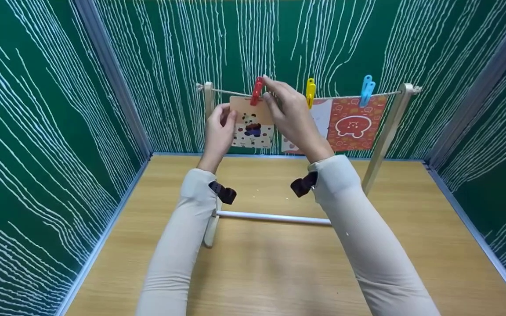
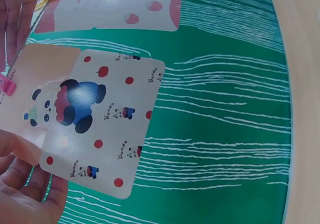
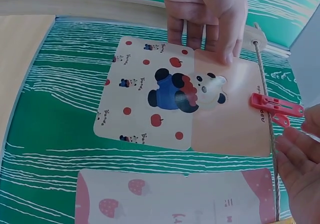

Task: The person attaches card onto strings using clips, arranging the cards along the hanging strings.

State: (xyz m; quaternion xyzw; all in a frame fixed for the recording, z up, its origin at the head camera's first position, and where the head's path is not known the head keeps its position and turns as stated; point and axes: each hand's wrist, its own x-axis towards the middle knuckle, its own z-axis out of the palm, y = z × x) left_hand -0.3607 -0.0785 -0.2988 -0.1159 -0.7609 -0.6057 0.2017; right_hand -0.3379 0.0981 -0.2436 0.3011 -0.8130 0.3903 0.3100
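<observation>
A folded-look card with a panda print (image 1: 252, 137), peach at the top and white below, hangs from the rope under a red clothespin (image 1: 256, 91). My left hand (image 1: 219, 131) holds the card's left edge between thumb and fingers. Beside the clothespin's upper end is my right hand (image 1: 294, 115), its index fingertip right at the handle and its thumb a little lower. In the right wrist view, the clothespin (image 3: 272, 104) bites the card's top edge and the rope, its handles spread, with the right fingers (image 3: 295, 151) close by.
A yellow clothespin (image 1: 310, 93) and a blue clothespin (image 1: 367, 91) sit on the rope farther right, with a white-and-red card (image 1: 356, 125) below them. Wooden posts (image 1: 384, 136) hold the rope. A white rod (image 1: 275, 217) runs low across the stand over the wooden table (image 1: 253, 272). Green walls surround it.
</observation>
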